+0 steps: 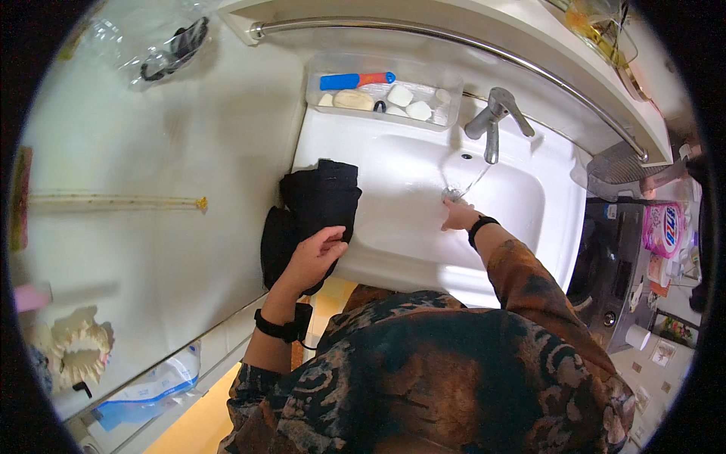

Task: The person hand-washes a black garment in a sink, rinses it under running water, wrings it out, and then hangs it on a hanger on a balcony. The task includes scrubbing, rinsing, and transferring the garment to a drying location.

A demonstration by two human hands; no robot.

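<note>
My right hand reaches down into the white washbasin, its fingertips at the metal drain. Whether those fingers grip anything is hard to make out. A thin stream of water runs from the chrome faucet toward the drain. Folded black cloth, perhaps a garment, drapes over the basin's left rim. Over its lower part hovers my left hand, fingers loosely bent and apart, holding nothing; contact with the cloth is unclear.
Behind the basin, a clear plastic tray holds a blue-and-red handled tool, soap and white pieces. A metal rail curves above. To the right are a dark appliance and a pink detergent pack.
</note>
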